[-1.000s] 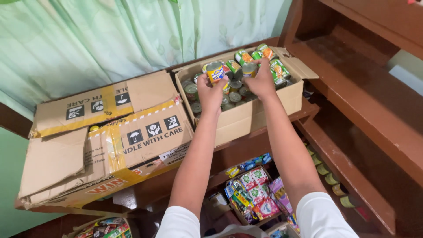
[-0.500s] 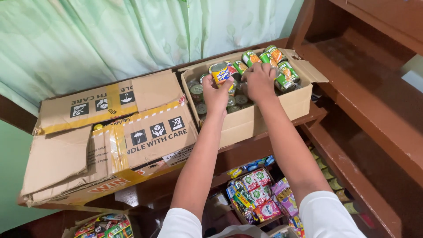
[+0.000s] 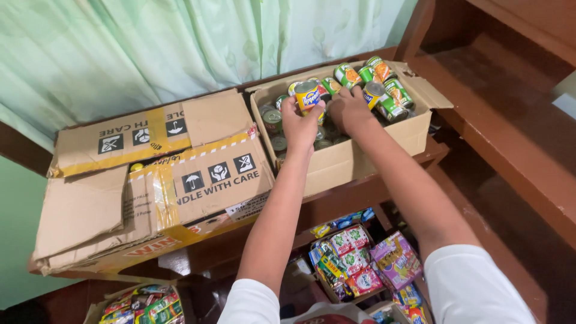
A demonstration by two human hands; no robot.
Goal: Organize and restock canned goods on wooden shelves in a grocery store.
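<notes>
Left hand [image 3: 300, 123] grips a yellow can [image 3: 307, 96] above an open carton [image 3: 354, 156] (many cans remain inside); right hand [image 3: 350, 109] closes around another can [image 3: 374, 93]

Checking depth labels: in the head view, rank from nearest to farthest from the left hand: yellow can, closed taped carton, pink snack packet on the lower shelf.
1. Yellow can: in the left hand grip, over the open box.
2. Closed taped carton: beside that box, to the hand's left.
3. Pink snack packet: lower shelf, below and to the right, under the right forearm.
</notes>
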